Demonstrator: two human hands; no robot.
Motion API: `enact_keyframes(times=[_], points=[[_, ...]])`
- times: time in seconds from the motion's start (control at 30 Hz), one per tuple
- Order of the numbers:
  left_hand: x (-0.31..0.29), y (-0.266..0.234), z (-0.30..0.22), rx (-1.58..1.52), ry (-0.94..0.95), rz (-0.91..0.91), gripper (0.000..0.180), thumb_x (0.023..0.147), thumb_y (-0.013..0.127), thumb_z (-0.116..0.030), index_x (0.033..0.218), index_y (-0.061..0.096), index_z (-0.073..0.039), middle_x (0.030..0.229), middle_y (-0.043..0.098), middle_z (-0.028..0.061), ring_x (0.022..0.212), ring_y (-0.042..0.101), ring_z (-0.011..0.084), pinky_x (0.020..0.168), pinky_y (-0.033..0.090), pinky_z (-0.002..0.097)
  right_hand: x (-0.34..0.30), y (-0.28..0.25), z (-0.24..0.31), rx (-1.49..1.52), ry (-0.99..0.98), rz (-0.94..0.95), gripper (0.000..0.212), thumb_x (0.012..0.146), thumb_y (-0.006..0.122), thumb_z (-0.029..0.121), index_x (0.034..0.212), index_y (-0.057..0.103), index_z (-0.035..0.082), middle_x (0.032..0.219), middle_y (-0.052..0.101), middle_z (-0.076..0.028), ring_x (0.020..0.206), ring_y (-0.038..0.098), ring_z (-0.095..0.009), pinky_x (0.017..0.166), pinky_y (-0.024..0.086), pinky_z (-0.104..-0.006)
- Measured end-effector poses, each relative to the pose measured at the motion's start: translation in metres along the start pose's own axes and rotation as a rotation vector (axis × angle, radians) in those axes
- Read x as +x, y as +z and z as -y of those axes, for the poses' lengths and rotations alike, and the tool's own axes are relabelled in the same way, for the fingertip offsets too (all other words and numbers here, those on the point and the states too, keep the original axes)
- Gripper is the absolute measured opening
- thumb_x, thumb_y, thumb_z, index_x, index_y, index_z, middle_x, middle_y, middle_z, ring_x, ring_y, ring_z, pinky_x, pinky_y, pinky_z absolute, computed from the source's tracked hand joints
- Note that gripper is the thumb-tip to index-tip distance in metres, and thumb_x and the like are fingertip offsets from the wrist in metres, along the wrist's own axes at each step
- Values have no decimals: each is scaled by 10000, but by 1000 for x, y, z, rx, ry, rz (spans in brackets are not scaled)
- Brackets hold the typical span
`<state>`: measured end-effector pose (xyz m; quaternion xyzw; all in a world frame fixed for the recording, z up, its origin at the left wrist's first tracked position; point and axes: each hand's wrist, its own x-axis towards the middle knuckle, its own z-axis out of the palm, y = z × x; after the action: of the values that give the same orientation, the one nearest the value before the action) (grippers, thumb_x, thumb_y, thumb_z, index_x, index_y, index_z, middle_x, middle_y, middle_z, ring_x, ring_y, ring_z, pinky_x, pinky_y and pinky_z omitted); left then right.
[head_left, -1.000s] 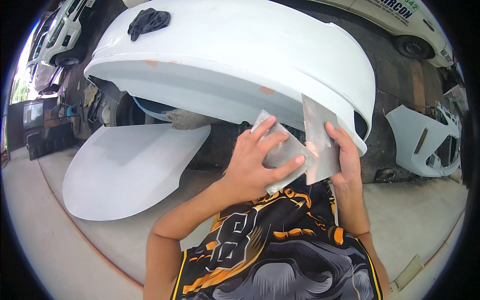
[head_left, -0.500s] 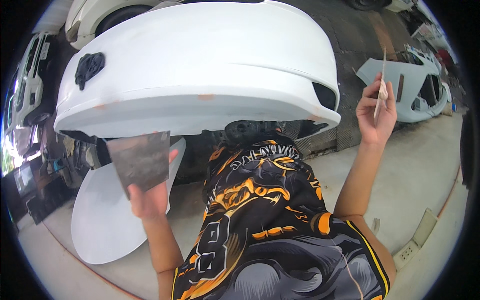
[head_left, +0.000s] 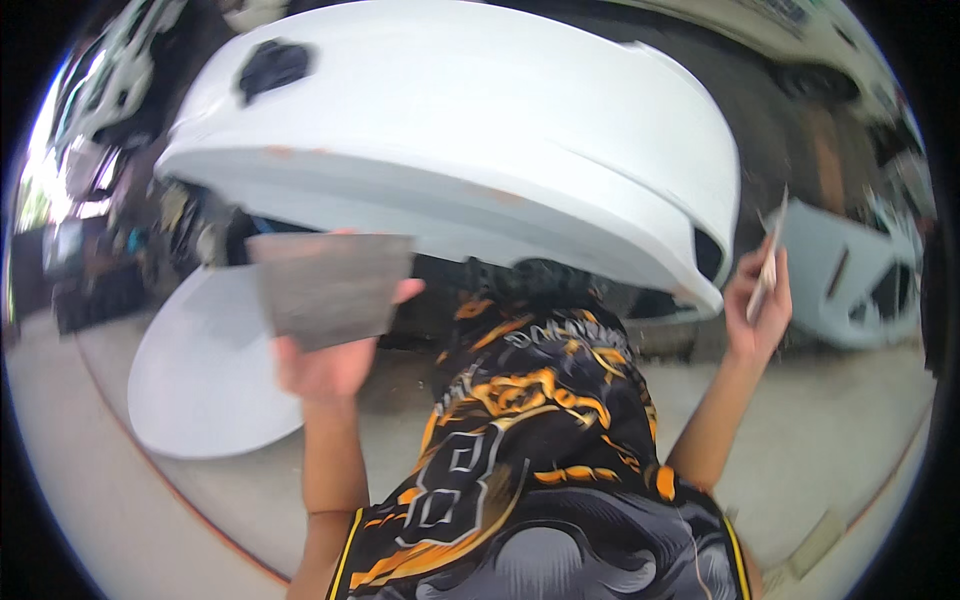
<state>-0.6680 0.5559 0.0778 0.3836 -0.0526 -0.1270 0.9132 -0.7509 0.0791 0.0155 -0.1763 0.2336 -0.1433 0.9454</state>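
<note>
My left hand [head_left: 335,368] is closed on a dull grey, trapezoid-shaped putty spreader [head_left: 335,290], its broad face toward me and its wide edge at the top. Gripped upright in my right hand [head_left: 765,318] is a second thin flat spreader [head_left: 768,275], seen nearly edge-on, with some beige paste on it. Between and beyond the hands lies a large white car bumper [head_left: 460,90], with small orange-brown patches along its lower edge. Both spreaders are apart from the bumper. Blur hides the finer detail of the fingers.
A crumpled black cloth [head_left: 275,68] rests on the bumper's left part. A rounded white panel [head_left: 205,370] stands at the left behind the spreader. Farther right is a pale car body shell [head_left: 850,270]. A power strip [head_left: 818,543] lies on the floor at lower right.
The view has swung, so the bumper sits more to the right and slants down that way. My left hand's spreader has moved rightward and turned more level; my right hand appears lower. Both grips hold.
</note>
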Motion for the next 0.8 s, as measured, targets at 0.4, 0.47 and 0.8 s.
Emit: enact_keyframes(times=[0.4,0.47,0.8], points=[[3,-4,31,510,176,152,749,885,810,-208,1529,430,-154,1591,327,163,1490,345,290,1178,363,492,34,68,-94,-538,275,-212,355,1038,639,422,1040,667,68,699,661,-45,495,595,-120,420,480,-262],[3,-12,31,460,254,124,739,896,801,-208,1530,428,-139,1588,325,185,1484,350,301,1180,366,496,46,80,-98,-574,271,-171,338,1021,673,411,1035,666,73,704,651,-39,531,606,-116,458,480,-268],[1,-104,6,230,261,79,711,910,755,-184,1542,434,-130,1599,330,119,1479,347,234,1161,351,435,72,108,-132,-265,216,120,297,1093,567,336,1254,687,117,943,752,16,774,720,-128,558,539,-247]])
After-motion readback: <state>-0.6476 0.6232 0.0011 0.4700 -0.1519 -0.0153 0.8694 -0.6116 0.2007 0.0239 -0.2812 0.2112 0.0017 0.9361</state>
